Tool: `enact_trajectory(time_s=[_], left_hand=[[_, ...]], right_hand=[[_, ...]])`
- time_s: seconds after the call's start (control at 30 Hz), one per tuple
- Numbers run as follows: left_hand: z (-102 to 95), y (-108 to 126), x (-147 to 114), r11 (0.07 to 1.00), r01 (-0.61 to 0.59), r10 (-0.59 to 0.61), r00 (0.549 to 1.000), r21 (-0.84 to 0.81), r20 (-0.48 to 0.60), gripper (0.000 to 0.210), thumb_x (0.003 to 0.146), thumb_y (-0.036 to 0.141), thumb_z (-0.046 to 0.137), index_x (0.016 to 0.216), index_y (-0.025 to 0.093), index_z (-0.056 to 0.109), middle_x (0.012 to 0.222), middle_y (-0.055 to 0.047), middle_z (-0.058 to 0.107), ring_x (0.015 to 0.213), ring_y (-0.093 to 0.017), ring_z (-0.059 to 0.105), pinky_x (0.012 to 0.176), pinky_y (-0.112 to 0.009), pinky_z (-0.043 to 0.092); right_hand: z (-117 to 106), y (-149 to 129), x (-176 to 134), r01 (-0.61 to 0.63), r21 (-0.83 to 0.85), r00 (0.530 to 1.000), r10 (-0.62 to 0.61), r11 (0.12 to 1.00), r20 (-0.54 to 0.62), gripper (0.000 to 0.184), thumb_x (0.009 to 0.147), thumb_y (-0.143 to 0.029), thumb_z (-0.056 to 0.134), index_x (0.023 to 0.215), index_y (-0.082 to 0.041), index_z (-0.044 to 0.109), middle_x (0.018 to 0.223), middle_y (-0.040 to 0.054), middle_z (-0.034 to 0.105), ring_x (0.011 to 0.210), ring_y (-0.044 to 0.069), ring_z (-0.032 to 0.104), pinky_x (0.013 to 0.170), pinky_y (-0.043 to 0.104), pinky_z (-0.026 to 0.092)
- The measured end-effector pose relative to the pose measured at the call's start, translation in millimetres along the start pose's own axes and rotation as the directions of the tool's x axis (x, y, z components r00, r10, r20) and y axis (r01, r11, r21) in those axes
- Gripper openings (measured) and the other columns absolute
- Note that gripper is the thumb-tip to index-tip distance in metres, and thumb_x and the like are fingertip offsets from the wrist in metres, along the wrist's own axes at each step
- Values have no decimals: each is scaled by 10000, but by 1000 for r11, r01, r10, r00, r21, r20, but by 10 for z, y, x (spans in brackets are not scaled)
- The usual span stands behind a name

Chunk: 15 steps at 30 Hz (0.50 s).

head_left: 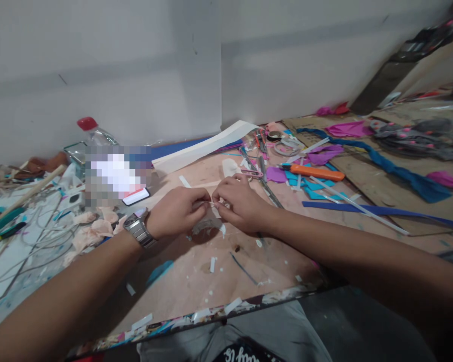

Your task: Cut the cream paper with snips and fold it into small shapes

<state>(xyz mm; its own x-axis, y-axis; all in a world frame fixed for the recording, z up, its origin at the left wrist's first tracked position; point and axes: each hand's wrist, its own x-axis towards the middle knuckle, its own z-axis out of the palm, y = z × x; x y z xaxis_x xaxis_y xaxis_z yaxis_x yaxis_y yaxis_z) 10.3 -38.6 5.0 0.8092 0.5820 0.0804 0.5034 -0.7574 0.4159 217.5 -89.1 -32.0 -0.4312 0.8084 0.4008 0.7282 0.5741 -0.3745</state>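
Note:
My left hand (179, 211), with a metal watch (140, 229) on its wrist, is pinched closed over the middle of the work board (196, 274). Fingertip to fingertip with it, my right hand (241, 205) is pinched closed too. A thin pale strip (210, 202) runs between the two pinches; its exact kind is too small to tell. Beneath the hands lies a whitish translucent scrap (209, 230). Just beyond my right fingers are a pink hair clip (251, 173) and a rounded cream piece (230, 167).
An orange utility knife (317, 172) lies on blue paper to the right, near white sticks (357, 205) and a blue strip (385, 208). Leftward are a lit phone (136, 196), peach scraps (98, 229), green-handled pliers (5, 221) and a red-capped bottle (87, 123). A wall (136, 65) stands behind.

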Motion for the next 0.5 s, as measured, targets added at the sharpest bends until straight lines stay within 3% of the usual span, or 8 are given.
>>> enact_trajectory(time_s=[0.5], left_hand=[[0, -29, 16, 998, 59, -60, 997, 31, 46, 208, 916, 254, 490, 866, 180, 678, 727, -26, 691, 659, -161, 587, 647, -281, 377]], right_hand=[[-15, 7, -22, -2, -119, 995, -9, 993, -96, 65, 856, -228, 581, 829, -198, 632, 816, 39, 686, 970, 257, 587, 1004, 482, 221]])
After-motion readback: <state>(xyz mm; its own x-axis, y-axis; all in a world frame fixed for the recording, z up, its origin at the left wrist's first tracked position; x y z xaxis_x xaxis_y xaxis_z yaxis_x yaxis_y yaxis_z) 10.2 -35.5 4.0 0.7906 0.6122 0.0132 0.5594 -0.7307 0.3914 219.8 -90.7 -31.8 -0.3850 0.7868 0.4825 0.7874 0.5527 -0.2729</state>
